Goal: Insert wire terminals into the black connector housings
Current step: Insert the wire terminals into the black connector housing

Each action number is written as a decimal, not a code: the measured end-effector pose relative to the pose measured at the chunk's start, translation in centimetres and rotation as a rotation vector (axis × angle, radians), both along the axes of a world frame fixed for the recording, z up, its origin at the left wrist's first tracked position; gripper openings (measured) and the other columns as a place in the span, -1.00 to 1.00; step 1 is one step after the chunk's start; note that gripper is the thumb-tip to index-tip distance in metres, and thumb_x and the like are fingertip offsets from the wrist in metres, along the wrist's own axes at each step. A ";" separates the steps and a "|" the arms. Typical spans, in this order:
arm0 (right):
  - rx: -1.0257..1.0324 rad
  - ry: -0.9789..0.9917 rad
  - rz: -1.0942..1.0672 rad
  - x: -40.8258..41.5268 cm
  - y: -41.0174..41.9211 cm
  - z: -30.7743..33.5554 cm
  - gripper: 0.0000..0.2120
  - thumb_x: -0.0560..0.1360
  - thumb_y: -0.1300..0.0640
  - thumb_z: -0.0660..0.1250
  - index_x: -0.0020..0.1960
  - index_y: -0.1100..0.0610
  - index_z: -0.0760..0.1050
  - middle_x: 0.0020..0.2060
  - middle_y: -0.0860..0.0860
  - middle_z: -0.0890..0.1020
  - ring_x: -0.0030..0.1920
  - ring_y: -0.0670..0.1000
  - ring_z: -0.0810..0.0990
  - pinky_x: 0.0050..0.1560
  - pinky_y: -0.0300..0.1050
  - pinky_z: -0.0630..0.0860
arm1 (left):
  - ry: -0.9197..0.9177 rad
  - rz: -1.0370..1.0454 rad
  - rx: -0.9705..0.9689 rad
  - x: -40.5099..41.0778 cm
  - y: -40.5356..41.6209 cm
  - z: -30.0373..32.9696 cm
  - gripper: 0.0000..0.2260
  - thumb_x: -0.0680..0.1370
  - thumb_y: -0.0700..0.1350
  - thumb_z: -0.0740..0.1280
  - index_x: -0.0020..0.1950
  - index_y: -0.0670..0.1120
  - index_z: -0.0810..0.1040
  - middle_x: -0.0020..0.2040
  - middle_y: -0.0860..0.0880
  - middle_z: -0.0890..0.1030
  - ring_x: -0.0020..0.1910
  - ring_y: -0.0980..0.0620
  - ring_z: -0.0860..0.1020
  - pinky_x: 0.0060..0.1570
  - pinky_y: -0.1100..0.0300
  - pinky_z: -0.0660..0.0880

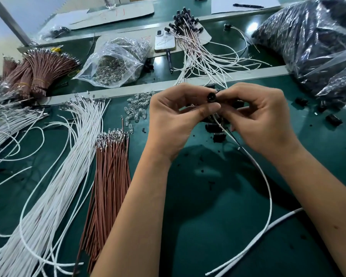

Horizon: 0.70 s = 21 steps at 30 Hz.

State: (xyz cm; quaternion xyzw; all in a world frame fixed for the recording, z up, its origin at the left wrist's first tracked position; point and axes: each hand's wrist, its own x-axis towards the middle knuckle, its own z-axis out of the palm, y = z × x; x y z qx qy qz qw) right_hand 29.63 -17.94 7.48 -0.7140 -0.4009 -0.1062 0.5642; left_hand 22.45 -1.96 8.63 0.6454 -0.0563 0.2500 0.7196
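Above the green mat, my left hand (175,116) pinches a small round black connector housing (211,96) between thumb and forefinger. My right hand (258,118) meets it from the right, fingertips pinched at the housing. A white wire (268,188) runs down from between my hands and curves toward the lower right. Its terminal end is hidden by my fingers. More loose black housings (217,128) lie on the mat just under my hands.
Bundles of white wires (68,156) and brown wires (110,172) lie at left. Clear small bulbs (137,108) sit left of my hands. Behind are a bag of metal parts (116,62), a phone (165,40), finished assemblies (190,39) and dark plastic bags (316,39) at right.
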 end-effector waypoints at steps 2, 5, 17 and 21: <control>-0.010 -0.062 -0.019 0.0 -0.1 0.0 -0.87 0.56 0.20 0.47 0.07 0.03 0.66 -0.10 -0.16 0.68 -0.17 -0.20 0.64 -0.22 -0.29 0.55 | -0.009 -0.009 0.019 -0.1 -0.1 0.1 -0.70 0.35 -0.47 0.52 -0.04 -0.16 0.66 -0.19 -0.05 0.68 -0.15 0.03 0.64 -0.07 0.15 0.58; -0.016 -0.090 -0.038 0.0 -0.1 0.0 -0.85 0.55 0.25 0.47 0.07 0.04 0.65 -0.11 -0.13 0.67 -0.19 -0.24 0.62 -0.24 -0.24 0.55 | -0.033 -0.028 0.022 -0.2 -0.1 0.2 -0.68 0.35 -0.50 0.51 0.01 -0.20 0.64 -0.17 -0.13 0.64 -0.14 -0.02 0.62 -0.02 0.06 0.59; 0.028 -0.175 -0.051 -0.1 -0.4 0.3 -0.84 0.52 0.30 0.50 0.04 0.09 0.67 -0.13 -0.08 0.69 -0.21 -0.17 0.67 -0.22 -0.13 0.60 | -0.027 -0.074 0.011 -0.1 -0.4 0.4 -0.68 0.35 -0.54 0.48 0.03 -0.28 0.62 -0.21 -0.12 0.61 -0.18 -0.07 0.60 -0.06 0.08 0.60; 0.040 -0.159 -0.049 -0.1 -0.5 0.3 -0.84 0.52 0.31 0.52 0.05 0.12 0.68 -0.13 -0.04 0.71 -0.24 -0.11 0.70 -0.25 -0.14 0.60 | -0.014 -0.074 0.004 -0.2 -0.4 0.4 -0.69 0.35 -0.54 0.48 0.02 -0.27 0.63 -0.22 -0.10 0.63 -0.19 -0.05 0.62 -0.06 0.06 0.62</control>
